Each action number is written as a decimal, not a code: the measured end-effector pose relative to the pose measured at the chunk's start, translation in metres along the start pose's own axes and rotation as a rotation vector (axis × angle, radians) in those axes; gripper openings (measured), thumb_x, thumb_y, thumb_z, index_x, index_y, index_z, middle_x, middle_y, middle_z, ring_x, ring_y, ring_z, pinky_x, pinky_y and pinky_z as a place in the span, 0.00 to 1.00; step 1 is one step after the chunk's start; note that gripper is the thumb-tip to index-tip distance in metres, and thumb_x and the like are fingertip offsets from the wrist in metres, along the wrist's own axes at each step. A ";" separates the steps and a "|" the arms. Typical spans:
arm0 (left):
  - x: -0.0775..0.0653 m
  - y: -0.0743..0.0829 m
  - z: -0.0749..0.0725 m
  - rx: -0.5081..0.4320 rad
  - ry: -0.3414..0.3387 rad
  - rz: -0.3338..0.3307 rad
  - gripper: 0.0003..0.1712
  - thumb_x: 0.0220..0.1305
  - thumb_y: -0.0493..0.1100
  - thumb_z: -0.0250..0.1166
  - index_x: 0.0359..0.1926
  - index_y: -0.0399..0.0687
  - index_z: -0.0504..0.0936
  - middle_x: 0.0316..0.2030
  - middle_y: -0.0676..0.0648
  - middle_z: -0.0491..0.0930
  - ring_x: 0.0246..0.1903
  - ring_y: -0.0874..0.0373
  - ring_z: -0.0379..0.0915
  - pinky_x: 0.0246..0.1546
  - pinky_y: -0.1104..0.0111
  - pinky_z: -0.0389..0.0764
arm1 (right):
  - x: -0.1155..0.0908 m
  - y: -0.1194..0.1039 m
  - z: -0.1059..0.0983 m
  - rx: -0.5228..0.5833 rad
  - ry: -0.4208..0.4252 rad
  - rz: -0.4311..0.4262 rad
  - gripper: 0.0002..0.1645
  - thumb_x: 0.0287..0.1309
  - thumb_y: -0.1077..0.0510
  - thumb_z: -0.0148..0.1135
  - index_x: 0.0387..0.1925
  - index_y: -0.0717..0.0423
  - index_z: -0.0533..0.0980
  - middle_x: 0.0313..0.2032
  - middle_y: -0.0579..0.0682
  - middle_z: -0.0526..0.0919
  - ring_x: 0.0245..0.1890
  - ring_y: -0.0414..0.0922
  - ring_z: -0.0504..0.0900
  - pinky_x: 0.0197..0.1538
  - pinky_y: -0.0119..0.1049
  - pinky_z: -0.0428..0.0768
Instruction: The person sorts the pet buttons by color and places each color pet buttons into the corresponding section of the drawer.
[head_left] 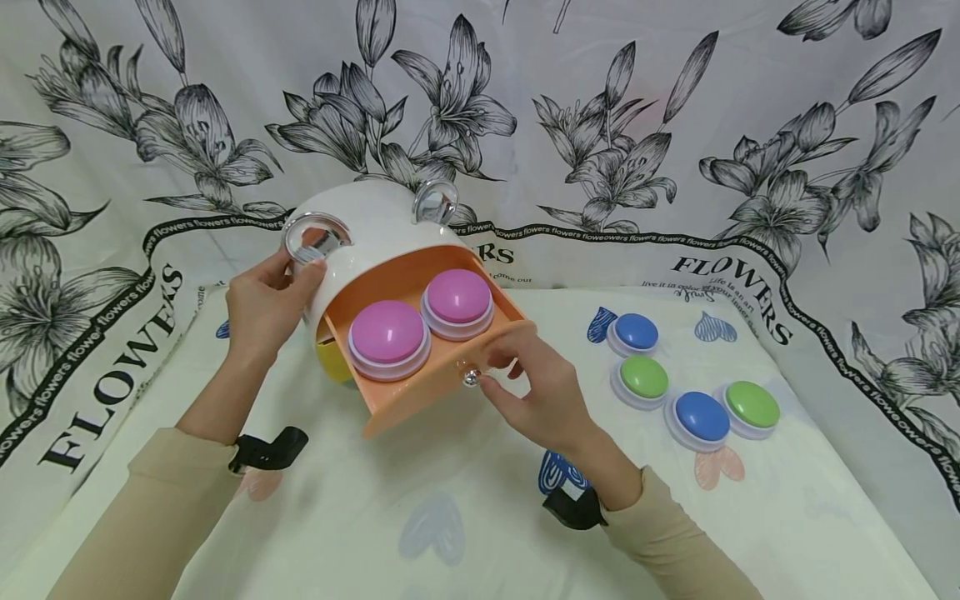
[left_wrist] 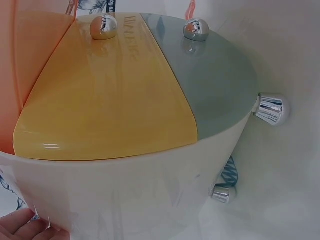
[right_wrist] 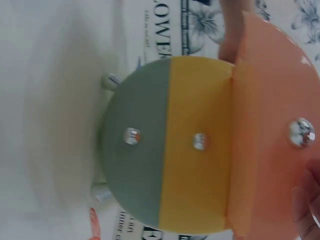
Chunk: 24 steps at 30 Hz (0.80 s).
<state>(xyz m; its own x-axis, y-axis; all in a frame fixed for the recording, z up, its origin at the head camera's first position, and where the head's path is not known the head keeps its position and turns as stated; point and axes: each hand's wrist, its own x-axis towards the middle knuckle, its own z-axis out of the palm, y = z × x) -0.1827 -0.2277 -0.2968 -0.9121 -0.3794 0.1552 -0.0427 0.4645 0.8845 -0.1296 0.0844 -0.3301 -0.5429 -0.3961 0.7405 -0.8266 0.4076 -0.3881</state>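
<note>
A rounded white box with drawers stands in the middle of the head view, with silver ear-like rings on top. Its orange drawer is pulled out and holds two pink domed push buttons on pale bases. Below it, the yellow drawer and grey-green drawer are closed. My left hand grips the box's left side by one ring, thumb in front. At the orange drawer's front is my right hand, fingers loosely bent beside the silver knob, which shows uncovered.
Blue push buttons and green push buttons lie in a group to the right on the pale, heart-printed cloth. Behind stands a white curtain with black flower drawings. Silver feet stick out under the box.
</note>
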 end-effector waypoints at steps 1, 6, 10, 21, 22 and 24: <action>0.000 0.000 0.000 0.000 -0.001 -0.002 0.37 0.55 0.65 0.59 0.64 0.58 0.66 0.55 0.48 0.76 0.42 0.63 0.71 0.29 0.86 0.74 | -0.003 0.001 0.003 -0.007 -0.001 0.007 0.20 0.45 0.61 0.70 0.40 0.58 0.72 0.34 0.49 0.78 0.33 0.41 0.76 0.29 0.31 0.79; 0.000 0.000 0.001 -0.001 -0.002 -0.008 0.37 0.55 0.65 0.59 0.64 0.58 0.66 0.54 0.48 0.76 0.42 0.62 0.70 0.30 0.86 0.74 | -0.012 0.003 0.015 -0.031 0.031 0.035 0.20 0.43 0.61 0.71 0.38 0.58 0.71 0.29 0.49 0.79 0.28 0.40 0.75 0.25 0.27 0.76; 0.000 0.000 0.001 0.000 0.004 0.002 0.37 0.56 0.64 0.59 0.64 0.57 0.67 0.53 0.47 0.77 0.41 0.62 0.70 0.29 0.86 0.74 | -0.017 0.002 0.021 -0.031 0.051 0.068 0.20 0.42 0.60 0.71 0.37 0.58 0.71 0.28 0.48 0.78 0.26 0.39 0.74 0.23 0.23 0.74; 0.001 -0.002 0.002 -0.013 0.006 0.004 0.36 0.56 0.63 0.59 0.64 0.59 0.67 0.55 0.48 0.76 0.42 0.63 0.72 0.30 0.86 0.74 | -0.018 -0.003 0.038 -0.047 0.115 0.117 0.22 0.45 0.55 0.71 0.37 0.58 0.69 0.25 0.46 0.77 0.23 0.37 0.73 0.21 0.25 0.74; 0.001 -0.001 0.002 -0.015 0.005 0.001 0.36 0.56 0.63 0.59 0.64 0.58 0.67 0.55 0.48 0.76 0.42 0.63 0.72 0.31 0.86 0.74 | -0.018 -0.004 0.039 -0.057 0.122 0.121 0.22 0.44 0.55 0.71 0.37 0.58 0.69 0.25 0.46 0.77 0.22 0.36 0.73 0.21 0.24 0.74; 0.001 -0.001 0.002 -0.017 0.005 -0.006 0.36 0.56 0.63 0.59 0.64 0.58 0.67 0.55 0.47 0.75 0.42 0.63 0.72 0.31 0.86 0.75 | -0.015 -0.008 0.040 -0.082 0.126 0.137 0.23 0.42 0.57 0.72 0.36 0.58 0.68 0.24 0.46 0.76 0.21 0.37 0.73 0.23 0.23 0.74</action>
<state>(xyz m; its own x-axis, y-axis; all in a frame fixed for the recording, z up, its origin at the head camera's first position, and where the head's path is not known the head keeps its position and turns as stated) -0.1842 -0.2269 -0.2981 -0.9098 -0.3863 0.1521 -0.0412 0.4487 0.8927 -0.1210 0.0548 -0.3601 -0.6224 -0.2283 0.7487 -0.7288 0.5179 -0.4479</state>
